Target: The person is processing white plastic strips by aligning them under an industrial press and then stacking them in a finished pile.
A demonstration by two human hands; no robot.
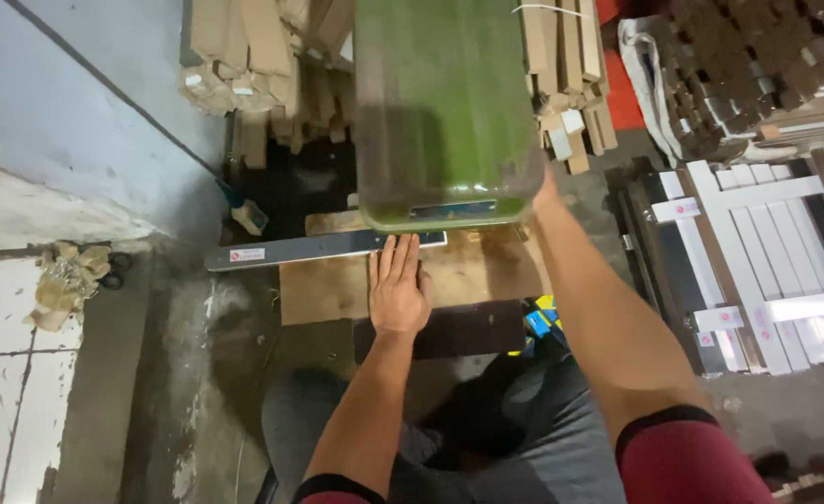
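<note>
On plywood table (337,289), left hand (398,285) flat; fingers (403,250) extended.

A long, flat dark strip (319,248) with a small white label near its left end lies level on the wooden board, running leftward from just beyond the left hand's fingertips (399,245), its right end under them.

Cut wood offcuts (263,75) stacked at 11 o'clock. White and dark strips (767,252) laid side by side at 3 o'clock. Crumpled scrap pile (67,280) at 9 o'clock.
</note>
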